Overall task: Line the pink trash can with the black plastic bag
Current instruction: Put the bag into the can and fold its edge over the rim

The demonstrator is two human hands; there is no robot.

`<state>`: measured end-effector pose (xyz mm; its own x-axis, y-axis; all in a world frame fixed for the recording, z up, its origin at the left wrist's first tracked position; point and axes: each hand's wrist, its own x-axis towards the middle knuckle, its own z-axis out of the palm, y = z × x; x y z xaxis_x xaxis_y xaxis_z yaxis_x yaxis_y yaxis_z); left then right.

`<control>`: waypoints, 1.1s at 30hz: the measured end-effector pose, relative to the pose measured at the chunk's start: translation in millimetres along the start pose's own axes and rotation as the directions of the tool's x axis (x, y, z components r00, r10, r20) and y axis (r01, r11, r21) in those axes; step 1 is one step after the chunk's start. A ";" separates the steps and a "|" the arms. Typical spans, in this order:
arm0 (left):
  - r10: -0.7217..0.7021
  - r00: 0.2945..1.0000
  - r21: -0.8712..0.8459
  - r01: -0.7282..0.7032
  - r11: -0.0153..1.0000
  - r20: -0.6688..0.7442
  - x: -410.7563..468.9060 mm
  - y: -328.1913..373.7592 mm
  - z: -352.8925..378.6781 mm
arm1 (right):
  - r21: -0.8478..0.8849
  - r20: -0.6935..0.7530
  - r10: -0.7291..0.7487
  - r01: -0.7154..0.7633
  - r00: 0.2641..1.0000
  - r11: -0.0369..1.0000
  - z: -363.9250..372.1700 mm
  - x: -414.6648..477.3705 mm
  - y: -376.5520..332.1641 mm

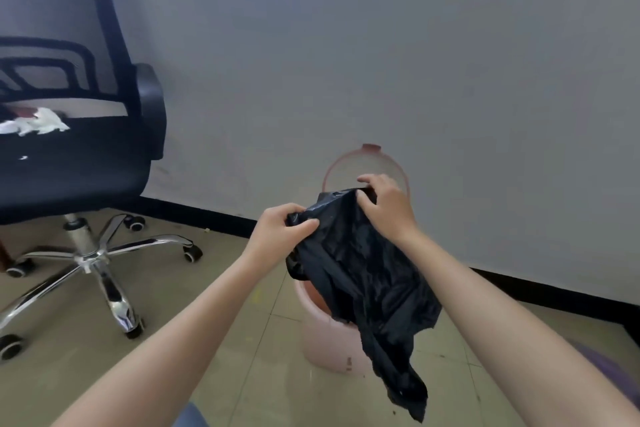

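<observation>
The pink trash can (329,340) stands on the tiled floor near the wall, its pink ring lid (367,152) tipped up behind it. The black plastic bag (363,274) hangs crumpled in the air above the can and hides most of the opening. My left hand (280,229) pinches the bag's top edge on the left. On the right, my right hand (384,204) grips the same top edge, a little higher and farther back. The bag's lower end dangles in front of the can, down to the right.
A black office chair (86,156) with a chrome wheeled base (97,263) stands at the left, with white crumpled paper (38,125) on its seat. A grey wall with black skirting (207,215) runs behind the can. Something purple (602,367) lies at the lower right.
</observation>
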<state>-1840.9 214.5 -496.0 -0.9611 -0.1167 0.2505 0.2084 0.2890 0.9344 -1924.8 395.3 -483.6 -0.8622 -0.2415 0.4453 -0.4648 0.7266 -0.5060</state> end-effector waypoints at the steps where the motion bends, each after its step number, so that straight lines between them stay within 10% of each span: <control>1: -0.017 1.000 -0.006 0.017 1.000 0.004 -0.6 -2.4 1.6 | 0.005 0.037 0.023 -0.023 0.999 1.000 2.6 -1.6 4.7; 8: -0.105 0.959 0.124 0.074 0.990 0.262 -17.2 -21.4 40.3 | -0.136 0.294 0.260 -0.229 0.920 0.964 32.5 -50.3 66.2; 13: -0.308 0.758 0.231 0.211 0.950 0.575 -20.8 -21.3 54.9 | -0.116 0.298 0.377 -0.359 0.877 0.926 33.1 -71.1 109.8; 18: -0.338 0.908 0.212 0.289 0.933 0.247 5.3 -63.3 59.2 | -0.263 0.456 0.392 -0.300 0.799 0.917 54.5 -74.6 131.0; 33: -0.524 0.833 0.224 0.484 0.846 0.178 44.0 -177.2 128.3 | -0.252 0.644 0.466 -0.407 0.607 0.878 102.4 -106.6 138.1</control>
<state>-1943.4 280.0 -683.0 -0.9419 -0.0792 -0.3265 -0.3300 0.4008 0.8547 -1917.7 455.6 -676.7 -0.8696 -0.2221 -0.4409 -0.0067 0.8983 -0.4394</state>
